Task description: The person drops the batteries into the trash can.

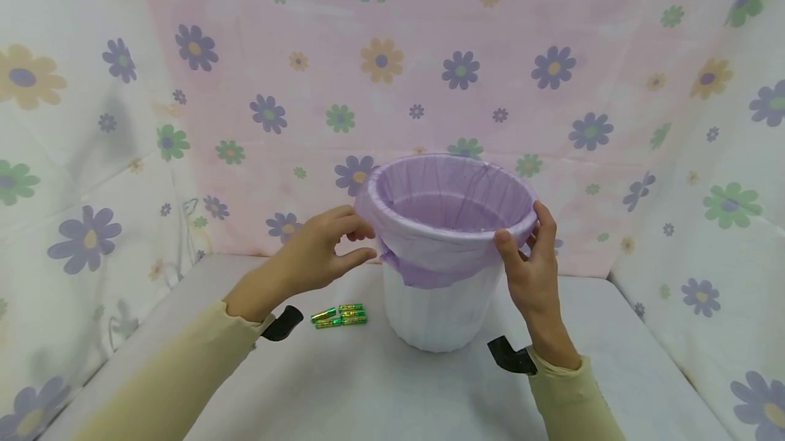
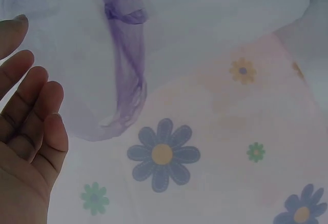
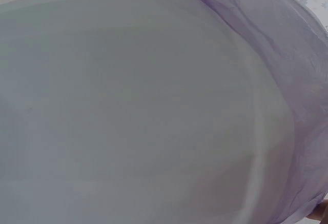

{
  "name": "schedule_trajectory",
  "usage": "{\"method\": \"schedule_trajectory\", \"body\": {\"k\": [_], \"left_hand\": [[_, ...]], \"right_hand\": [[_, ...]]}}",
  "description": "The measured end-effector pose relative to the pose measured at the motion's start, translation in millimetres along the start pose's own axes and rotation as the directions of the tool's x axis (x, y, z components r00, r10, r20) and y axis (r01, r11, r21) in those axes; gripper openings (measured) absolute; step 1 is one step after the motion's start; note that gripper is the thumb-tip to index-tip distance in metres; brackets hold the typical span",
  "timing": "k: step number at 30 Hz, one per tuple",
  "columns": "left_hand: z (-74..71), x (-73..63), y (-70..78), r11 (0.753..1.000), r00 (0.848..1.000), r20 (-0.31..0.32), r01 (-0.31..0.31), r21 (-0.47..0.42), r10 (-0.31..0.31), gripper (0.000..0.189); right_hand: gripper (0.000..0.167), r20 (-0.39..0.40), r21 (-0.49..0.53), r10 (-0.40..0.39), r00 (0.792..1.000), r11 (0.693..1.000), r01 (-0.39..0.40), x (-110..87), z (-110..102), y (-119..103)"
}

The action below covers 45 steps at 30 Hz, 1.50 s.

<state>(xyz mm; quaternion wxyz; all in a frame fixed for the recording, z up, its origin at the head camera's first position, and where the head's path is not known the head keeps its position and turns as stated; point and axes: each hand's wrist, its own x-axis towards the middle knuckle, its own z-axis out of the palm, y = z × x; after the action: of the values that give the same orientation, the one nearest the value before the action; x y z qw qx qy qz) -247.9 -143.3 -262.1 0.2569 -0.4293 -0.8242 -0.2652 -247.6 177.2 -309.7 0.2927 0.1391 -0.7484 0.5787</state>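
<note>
A white trash can (image 1: pixel 438 318) stands upright on the table, lined with a thin purple trash bag (image 1: pixel 423 276). The bag's top is folded outward over the rim and hangs unevenly down the outside. My right hand (image 1: pixel 535 281) holds the rim at the right, thumb toward the front and fingers along the side. Only a bit of that hand shows at the corner of the right wrist view. Beside the rim's left side is my left hand (image 1: pixel 309 253), its fingers loosely bent and thumb apart. In the left wrist view its fingers (image 2: pixel 48 98) hold nothing, near the bag's gathered edge (image 2: pixel 130 55).
Several green and gold batteries (image 1: pixel 353 321) lie together on the white table (image 1: pixel 380 400), left of the can. Flower-patterned cloth (image 1: pixel 239 114) hangs behind and on both sides. A black wrist mount (image 1: pixel 512 356) sticks out from each sleeve.
</note>
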Motion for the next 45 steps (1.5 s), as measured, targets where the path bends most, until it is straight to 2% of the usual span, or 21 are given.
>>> {"method": "schedule_trajectory", "body": {"k": [6, 13, 20, 27, 36, 45], "left_hand": [[11.0, -18.5, -8.5, 0.998, 0.998, 0.029, 0.062, 0.013, -0.062, 0.020], [24.0, -35.9, -18.7, 0.993, 0.994, 0.041, 0.101, 0.057, -0.103, 0.021], [40.0, -50.7, -25.4, 0.983, 0.979, 0.102, 0.170, 0.076, -0.177, 0.021], [58.5, -62.0, -32.0, 0.980, 0.973, 0.131, 0.184, 0.071, -0.192, 0.019], [83.9, -76.2, -40.7, 0.967, 0.946, 0.199, 0.247, 0.065, -0.255, 0.019], [105.2, -88.8, -55.2, 0.949, 0.910, 0.270, 0.308, 0.067, -0.314, 0.016]], "right_hand": [[0.072, 0.003, -0.008, 0.004, 1.000, 1.000, -0.004, 0.0, 0, 0], [0.072, 0.008, 0.001, -0.003, 1.000, 1.000, 0.003, 0.3, 0, -1], [0.072, 0.009, 0.006, -0.007, 1.000, 1.000, 0.007, 0.2, 0, 0], [0.072, 0.009, 0.006, -0.011, 1.000, 1.000, 0.011, 0.2, 0, 0], [0.073, 0.011, 0.010, -0.002, 1.000, 1.000, 0.002, 0.2, 0, 1], [0.073, 0.008, 0.010, 0.005, 1.000, 1.000, -0.005, -0.1, -1, 1]]}}
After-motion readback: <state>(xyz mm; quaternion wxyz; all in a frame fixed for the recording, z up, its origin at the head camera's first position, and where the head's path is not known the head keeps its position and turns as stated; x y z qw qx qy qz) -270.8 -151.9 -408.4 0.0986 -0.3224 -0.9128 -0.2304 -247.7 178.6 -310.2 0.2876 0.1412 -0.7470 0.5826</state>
